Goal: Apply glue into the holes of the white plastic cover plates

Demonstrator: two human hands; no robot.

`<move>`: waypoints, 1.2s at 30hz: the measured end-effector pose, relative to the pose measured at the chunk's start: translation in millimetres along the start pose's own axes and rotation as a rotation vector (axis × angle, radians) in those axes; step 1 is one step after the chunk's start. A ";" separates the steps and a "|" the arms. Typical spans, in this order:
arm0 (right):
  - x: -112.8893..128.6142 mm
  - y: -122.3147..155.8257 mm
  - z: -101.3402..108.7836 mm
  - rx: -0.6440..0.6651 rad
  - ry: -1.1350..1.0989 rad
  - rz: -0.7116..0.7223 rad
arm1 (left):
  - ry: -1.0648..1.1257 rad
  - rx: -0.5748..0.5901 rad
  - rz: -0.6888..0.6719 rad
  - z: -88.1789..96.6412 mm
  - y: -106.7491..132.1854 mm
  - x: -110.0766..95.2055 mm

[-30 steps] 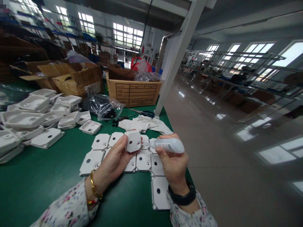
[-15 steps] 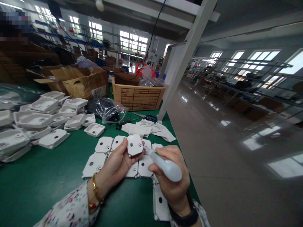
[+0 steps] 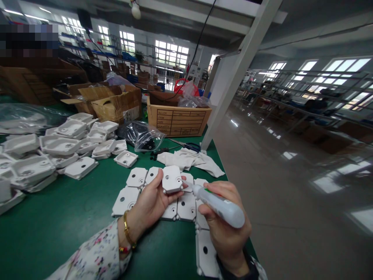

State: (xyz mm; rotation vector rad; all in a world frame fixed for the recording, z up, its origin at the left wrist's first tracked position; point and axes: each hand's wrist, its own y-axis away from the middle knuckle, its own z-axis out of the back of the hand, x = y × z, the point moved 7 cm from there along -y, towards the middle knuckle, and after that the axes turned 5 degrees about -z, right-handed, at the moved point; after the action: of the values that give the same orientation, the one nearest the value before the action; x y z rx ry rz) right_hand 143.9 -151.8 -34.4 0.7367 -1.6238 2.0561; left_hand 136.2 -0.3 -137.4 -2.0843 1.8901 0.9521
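My left hand grips a white plastic housing, thumb on its left edge and fingers underneath. A round hole and a small corner boss show on its upper face. In my right hand is a translucent squeeze bottle with a narrow nozzle. The nozzle points left at the housing's right corner; whether it touches I cannot tell. Below both hands, several similar housings lie in rows on the green table, partly hidden by my hands.
A heap of white housings covers the table's left side. Behind are a clear bag of black parts, a white cloth, scissors and a cardboard box. A white post rises near the table's right edge.
The whole view has shifted, so things appear farther right. The bottle's nozzle sits slightly farther from the held housing, and the bottle has turned a little. Both grips stay the same.
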 end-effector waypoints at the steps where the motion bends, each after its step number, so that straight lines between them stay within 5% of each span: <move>1: -2.0 -0.1 1.6 -0.019 -0.010 -0.023 | -0.005 0.002 -0.001 -0.3 0.5 -0.1; 30: -65.8 9.9 5.2 -0.154 -0.381 -0.504 | 0.015 -0.032 0.005 2.3 -0.5 2.3; 36: -80.0 7.1 12.3 -0.368 -0.614 -0.587 | -0.005 -0.015 0.003 2.2 -0.1 1.5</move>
State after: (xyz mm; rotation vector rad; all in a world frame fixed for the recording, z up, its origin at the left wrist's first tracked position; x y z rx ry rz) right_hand 203.2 -165.3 -88.3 1.5739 -1.7246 1.1322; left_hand 135.5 -0.4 -139.9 -2.0858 1.8895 0.9739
